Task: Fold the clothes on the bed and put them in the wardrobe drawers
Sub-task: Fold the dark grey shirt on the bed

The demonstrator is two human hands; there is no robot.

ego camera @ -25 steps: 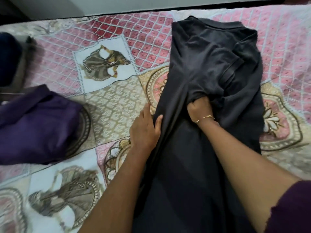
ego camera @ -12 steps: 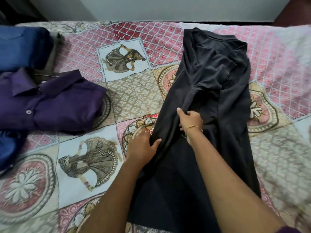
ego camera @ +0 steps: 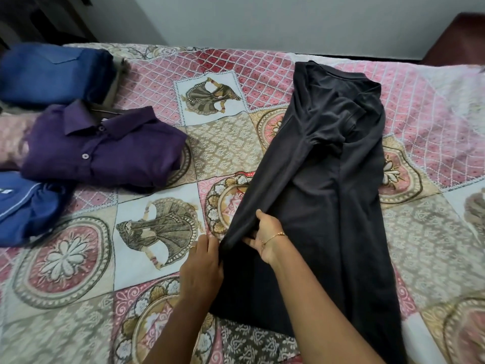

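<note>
- Black T-shirt [ego camera: 328, 179] lies lengthwise on the bed [ego camera: 231, 143], collar at the far end, hem toward the person; left side folded in over the body, one short sleeve doubled across the chest.
- Right hand [ego camera: 265, 235]: fingers curled round the folded left edge of the black T-shirt, thumb up on top of the cloth, lifting that edge a little off the bedcover. Thin gold bracelet [ego camera: 275, 236] at the wrist.
- Left hand [ego camera: 202, 269]: fingers together and fairly straight, laid flat against the same folded edge just below the right hand; a ring shows on one finger. It presses, not pinches.
- No drawer, wardrobe or other container in view; nothing is put away yet.
- Far left of the bed, well apart from the black T-shirt: folded purple shirt [ego camera: 102, 151], collar and buttons up; folded blue garment [ego camera: 52, 72] behind it; another blue garment [ego camera: 26, 206] in front of it, partly cut off by the frame edge.
- Against half a second ago: both hands sit lower along the shirt's left edge, nearer the hem. The right hand, then flat with fingers spread on the cloth, now grips the fold. The view has tipped back, so more of the bed and the whole folded pile show.
- Shirt's upper part looks unchanged.
</note>
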